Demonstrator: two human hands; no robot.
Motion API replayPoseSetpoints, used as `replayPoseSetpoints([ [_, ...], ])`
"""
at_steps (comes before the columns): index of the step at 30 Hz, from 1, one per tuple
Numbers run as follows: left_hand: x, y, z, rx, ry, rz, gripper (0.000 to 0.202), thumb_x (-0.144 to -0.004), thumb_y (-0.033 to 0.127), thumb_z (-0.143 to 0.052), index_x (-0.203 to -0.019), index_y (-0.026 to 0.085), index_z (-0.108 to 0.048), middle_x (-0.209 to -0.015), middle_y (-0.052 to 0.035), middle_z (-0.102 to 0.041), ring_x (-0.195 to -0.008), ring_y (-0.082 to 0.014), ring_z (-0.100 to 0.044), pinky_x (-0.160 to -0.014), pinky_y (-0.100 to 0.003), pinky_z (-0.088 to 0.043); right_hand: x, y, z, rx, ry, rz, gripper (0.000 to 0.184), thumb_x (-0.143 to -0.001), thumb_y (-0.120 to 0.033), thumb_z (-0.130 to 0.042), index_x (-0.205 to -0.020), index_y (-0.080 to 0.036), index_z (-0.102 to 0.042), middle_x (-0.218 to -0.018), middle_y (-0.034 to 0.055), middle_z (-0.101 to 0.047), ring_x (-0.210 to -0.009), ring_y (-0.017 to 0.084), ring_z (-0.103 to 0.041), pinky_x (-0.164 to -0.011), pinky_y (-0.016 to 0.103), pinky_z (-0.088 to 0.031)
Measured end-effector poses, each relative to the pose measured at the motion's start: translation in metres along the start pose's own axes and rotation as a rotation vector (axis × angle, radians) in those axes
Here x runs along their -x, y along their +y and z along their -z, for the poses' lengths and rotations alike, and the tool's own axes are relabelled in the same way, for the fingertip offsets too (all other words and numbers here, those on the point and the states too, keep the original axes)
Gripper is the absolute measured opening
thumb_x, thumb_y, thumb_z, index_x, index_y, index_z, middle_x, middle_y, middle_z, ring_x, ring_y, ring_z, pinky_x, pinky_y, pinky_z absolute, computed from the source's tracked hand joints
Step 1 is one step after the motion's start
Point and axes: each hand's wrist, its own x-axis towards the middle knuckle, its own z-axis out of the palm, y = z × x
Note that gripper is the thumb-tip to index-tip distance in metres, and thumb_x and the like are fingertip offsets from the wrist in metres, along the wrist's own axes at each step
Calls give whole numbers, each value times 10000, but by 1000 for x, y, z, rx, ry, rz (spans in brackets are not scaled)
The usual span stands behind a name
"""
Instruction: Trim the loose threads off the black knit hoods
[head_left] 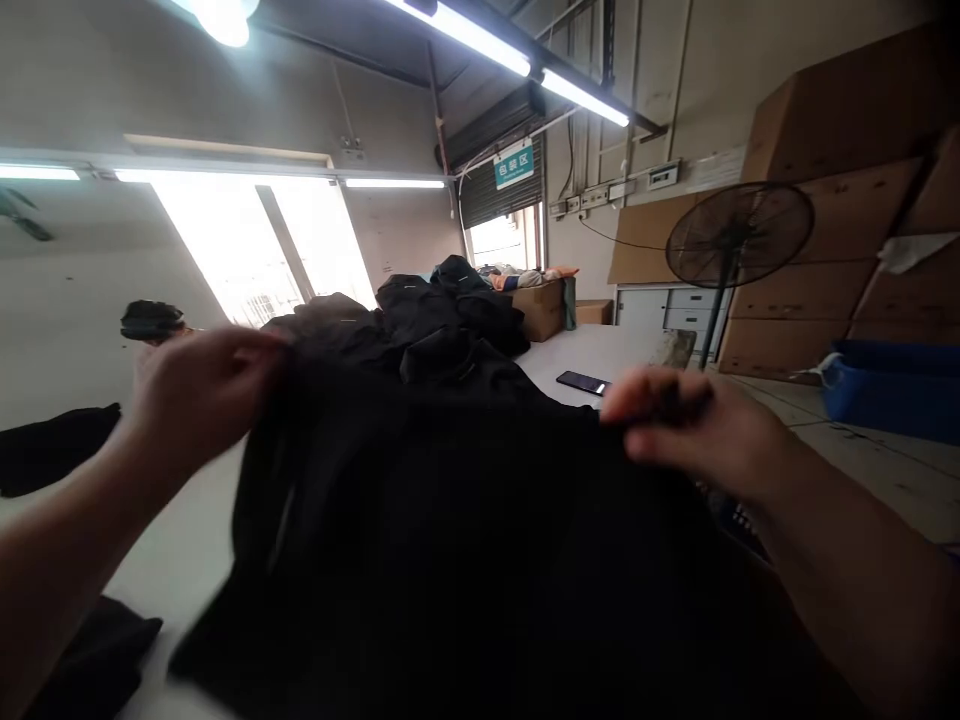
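A large black garment hangs spread between my two hands and fills the lower middle of the view. My left hand is closed on its upper left corner, slightly blurred by motion. On the other side, my right hand pinches the upper right edge between thumb and fingers. A small dark object shows against the right fingers, too blurred to name. Behind the held cloth lies a heap of black garments on the pale table. The garment's exact kind cannot be made out.
A phone lies on the table near my right hand. Folded black pieces lie at left, where a person is partly visible. Beyond are a cardboard box, a standing fan, stacked cartons and a blue bin.
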Motion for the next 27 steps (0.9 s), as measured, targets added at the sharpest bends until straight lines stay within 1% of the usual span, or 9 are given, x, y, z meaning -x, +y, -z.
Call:
replayPoseSetpoints([
  [2,-42,31,-43,-3,-138,-44,481,-790,400,-614,-1134,63,-605,-914,-30,-643,-902,-229,-627,-879,-498,-418,-37,33,18,84,254,-42,215,-679,-335,-742,-830,-221,-642,-745,13,-605,-668,148,-586,-580,248,-487],
  [4,-52,49,-89,65,-169,-83,528,-874,398,-513,-1261,38,-500,-1077,-106,-621,-1025,-260,-599,-887,-466,-431,-63,72,30,141,330,-114,250,-735,-367,-679,-892,-185,-608,-668,8,-570,-566,131,-538,-507,252,-453],
  [7,-17,45,-149,-13,-226,-257,452,-879,372,-525,-1237,97,-544,-1277,-173,-539,-1242,-321,-449,-1036,-480,-332,-70,126,41,361,322,-211,251,-760,-365,-625,-850,-132,-605,-599,-5,-553,-508,108,-497,-484,238,-412],
  [10,33,17,-188,-171,-474,-248,469,-876,456,-499,-1260,189,-535,-1420,-160,-415,-1368,-377,-232,-1048,-647,-194,-58,156,48,518,272,-244,211,-726,-323,-637,-712,-113,-627,-563,-11,-553,-537,103,-520,-520,219,-381],
  [13,52,-11,-207,-183,-612,-158,516,-893,489,-432,-1311,192,-493,-1453,-157,-370,-1385,-371,-185,-1042,-666,-180,-59,152,46,659,286,-216,181,-768,-272,-593,-661,-130,-627,-650,33,-613,-648,142,-568,-571,232,-371],
  [17,40,-25,-213,-103,-648,-140,495,-912,432,-396,-1312,160,-502,-1419,-127,-427,-1373,-267,-267,-1123,-447,-228,-101,110,13,747,249,-68,168,-861,-275,-532,-813,-186,-666,-897,65,-675,-852,200,-600,-722,271,-422],
  [21,35,-27,-213,-13,-623,-80,440,-893,392,-424,-1260,188,-556,-1386,-78,-474,-1332,-239,-354,-1125,-389,-251,-165,81,-54,797,-102,171,294,-938,-315,-411,-1130,-268,-629,-1201,17,-624,-1098,210,-549,-938,329,-407],
  [23,39,-32,-215,40,-588,-39,400,-885,365,-439,-1226,213,-583,-1370,-51,-497,-1311,-226,-388,-1119,-373,-267,-192,90,-87,843,-245,68,315,-943,-370,-395,-1190,-344,-588,-1336,-20,-535,-1201,256,-478,-975,447,-388],
  [27,53,-44,-221,111,-473,112,361,-916,299,-370,-1141,182,-628,-1211,-76,-618,-1179,-224,-524,-1046,-373,-378,-219,133,-130,868,-418,-72,275,-901,-344,-492,-1102,-266,-663,-1217,69,-627,-1062,304,-579,-904,557,-417],
])
